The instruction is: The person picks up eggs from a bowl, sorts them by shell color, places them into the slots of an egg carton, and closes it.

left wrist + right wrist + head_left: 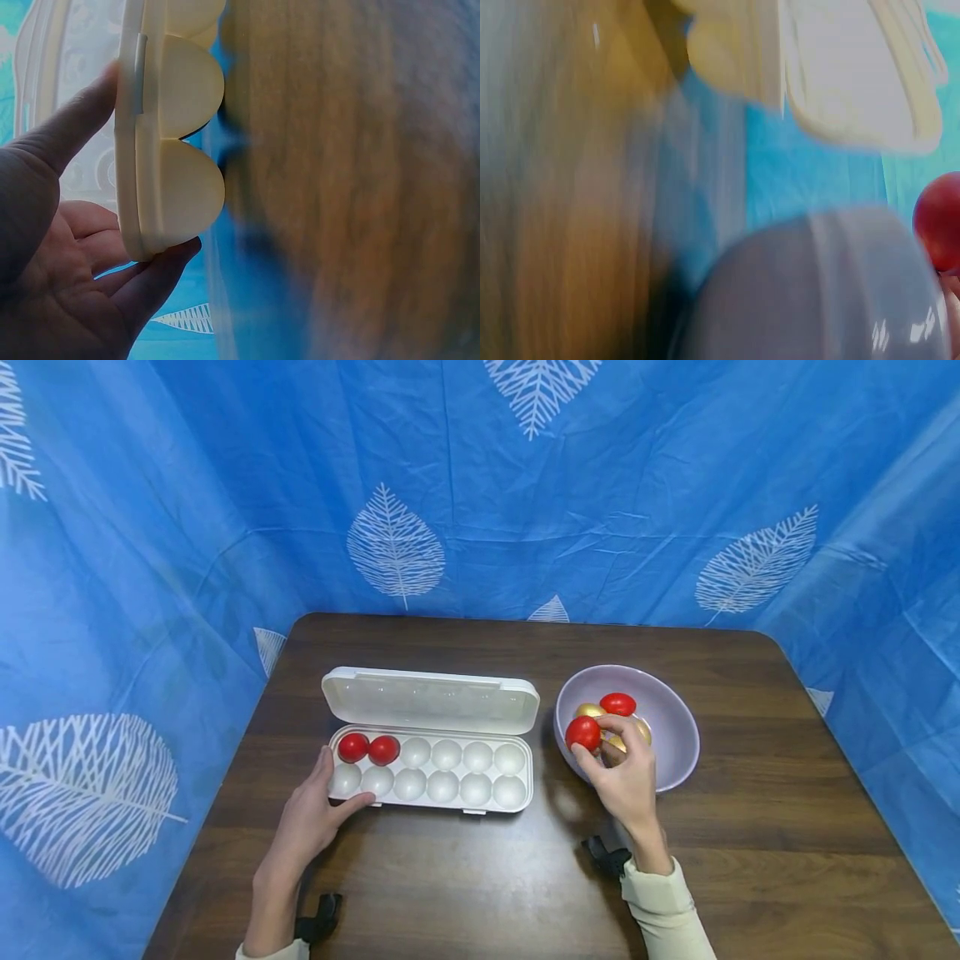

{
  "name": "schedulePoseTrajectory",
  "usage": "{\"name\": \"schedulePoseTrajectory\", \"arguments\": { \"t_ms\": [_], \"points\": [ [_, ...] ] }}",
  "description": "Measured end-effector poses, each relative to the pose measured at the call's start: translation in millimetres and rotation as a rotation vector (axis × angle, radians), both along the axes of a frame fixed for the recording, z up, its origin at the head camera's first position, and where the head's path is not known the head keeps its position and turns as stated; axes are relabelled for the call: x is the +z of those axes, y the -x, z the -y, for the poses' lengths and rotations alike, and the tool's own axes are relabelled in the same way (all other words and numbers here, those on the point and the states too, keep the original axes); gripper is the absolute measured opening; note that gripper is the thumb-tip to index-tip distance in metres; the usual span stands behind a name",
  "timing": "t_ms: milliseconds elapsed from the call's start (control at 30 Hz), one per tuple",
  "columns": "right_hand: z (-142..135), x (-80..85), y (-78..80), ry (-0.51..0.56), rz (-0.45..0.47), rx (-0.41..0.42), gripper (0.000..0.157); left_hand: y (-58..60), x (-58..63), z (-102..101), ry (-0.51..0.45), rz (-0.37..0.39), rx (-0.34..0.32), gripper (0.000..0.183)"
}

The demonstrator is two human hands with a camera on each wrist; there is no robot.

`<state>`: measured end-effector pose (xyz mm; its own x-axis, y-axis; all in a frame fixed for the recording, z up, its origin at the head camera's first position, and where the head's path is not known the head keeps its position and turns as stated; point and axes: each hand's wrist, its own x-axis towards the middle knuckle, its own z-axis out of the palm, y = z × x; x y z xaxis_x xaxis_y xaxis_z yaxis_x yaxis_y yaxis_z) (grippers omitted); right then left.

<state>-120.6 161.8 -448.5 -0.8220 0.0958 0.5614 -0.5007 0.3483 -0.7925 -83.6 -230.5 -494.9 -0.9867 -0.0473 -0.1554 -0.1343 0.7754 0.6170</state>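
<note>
A white egg carton [446,772] lies with its lid [435,703] raised behind it. Two red eggs [385,750] sit side by side in the left end of its back row; the other cups hold nothing. My left hand [307,818] grips the carton's left end, thumb along the front edge and fingers round the end, as the left wrist view shows. Over the lilac bowl [678,743], my right hand [628,777] pinches a red egg [582,734] between thumb and fingers. Inside the bowl are another red egg [618,704] and several gold eggs [590,710], partly hidden by that hand.
Both things stand on a dark brown wooden table [480,877], the bowl right of the carton with a narrow gap between. Blue cloth [480,485] with white leaf prints hangs behind and at both sides. A black strap [606,858] is at the right wrist.
</note>
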Motion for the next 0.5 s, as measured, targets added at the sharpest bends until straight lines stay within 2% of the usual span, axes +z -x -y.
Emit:
{"name": "schedulePoseTrajectory", "arguments": {
  "t_ms": [133,333,400,500],
  "points": [
    [14.8,-0.1,-4.9,-0.019,-0.046,0.068,0.04,0.3,0.7,-1.3,-0.002,0.004,-0.001,0.111],
    [36.7,2.0,-12.1,-0.077,-0.031,0.142,0.042,-0.8,0.6,-2.0,-0.001,0.014,0.007,0.11],
    [44.8,-0.6,-13.1,-0.081,-0.024,0.176,0.043,-0.9,0.6,-1.6,0.001,0.012,0.008,0.11],
    [56.2,-13.3,-11.5,-0.087,-0.022,0.219,0.044,-0.5,1.2,-1.3,-0.001,0.013,0.006,0.11]
  ]
}}
